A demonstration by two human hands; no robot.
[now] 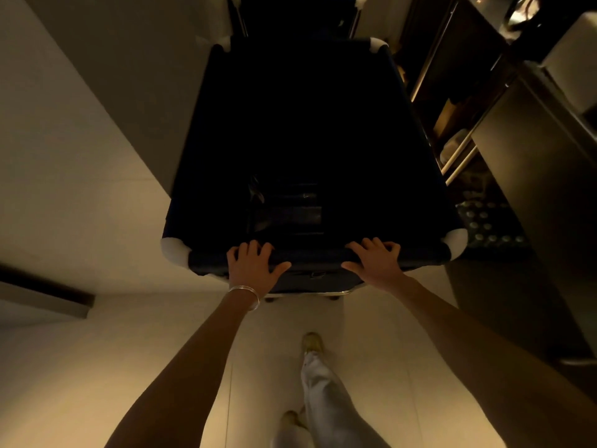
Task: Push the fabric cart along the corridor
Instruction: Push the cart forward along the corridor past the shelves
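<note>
A deep cart of dark navy fabric (206, 150) with white corner caps fills the middle of the head view, right in front of me. Its inside is very dark; some dark folded material lies at the bottom. My left hand (253, 266), a thin bracelet on its wrist, rests on the near top rim, fingers curled over the edge. My right hand (376, 261) grips the same rim further right. Both arms are stretched forward.
A pale wall (106, 92) runs close along the cart's left side. On the right stand a metal shelf rack (452, 137) and a steel cabinet (533, 163), with a studded dark mat (491, 224) on the floor. A second dark cart (297, 17) stands ahead. Pale tiled floor lies under my feet.
</note>
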